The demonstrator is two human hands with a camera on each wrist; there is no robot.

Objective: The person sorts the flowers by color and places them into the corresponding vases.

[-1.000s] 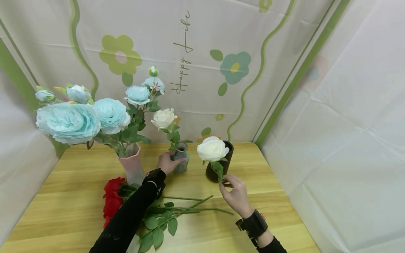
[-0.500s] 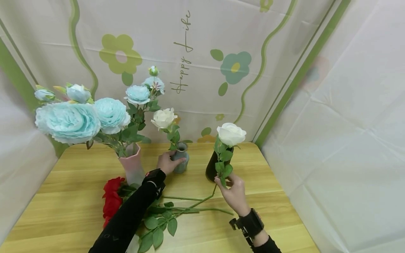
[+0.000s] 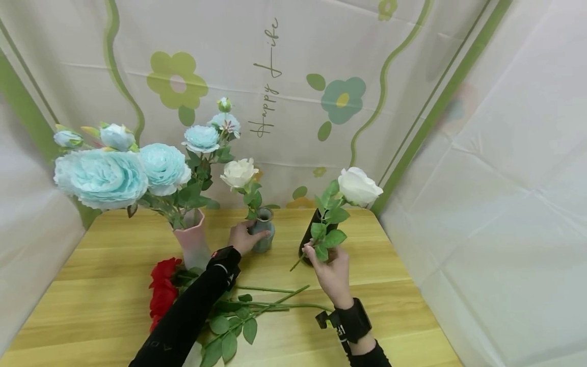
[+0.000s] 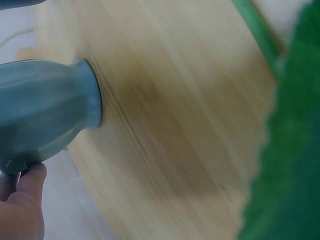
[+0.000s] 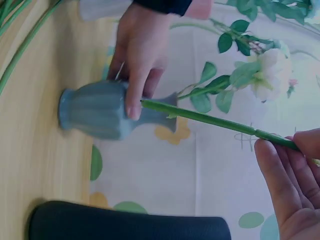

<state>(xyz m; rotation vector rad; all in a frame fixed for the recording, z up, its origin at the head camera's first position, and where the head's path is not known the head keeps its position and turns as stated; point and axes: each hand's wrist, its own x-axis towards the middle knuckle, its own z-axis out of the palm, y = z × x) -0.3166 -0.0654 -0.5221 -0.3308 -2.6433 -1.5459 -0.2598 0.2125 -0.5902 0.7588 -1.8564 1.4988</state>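
Two hands busy in the head view; the left hand (image 3: 245,238) grips the small vase (image 3: 264,243) on the table (image 3: 390,285); the right hand (image 3: 332,270) pinches a white rose (image 3: 359,186) by its stem (image 3: 298,263), in front of the black vase (image 3: 307,237); over to the left wrist, fingers (image 4: 31,187) touch the small vase; right wrist, thumb and fingertips pinch the stem, its end toward that vase.

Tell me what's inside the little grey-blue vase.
One white rose with green leaves stands in the vase. The vase covers the rose's lower end and anything else inside.
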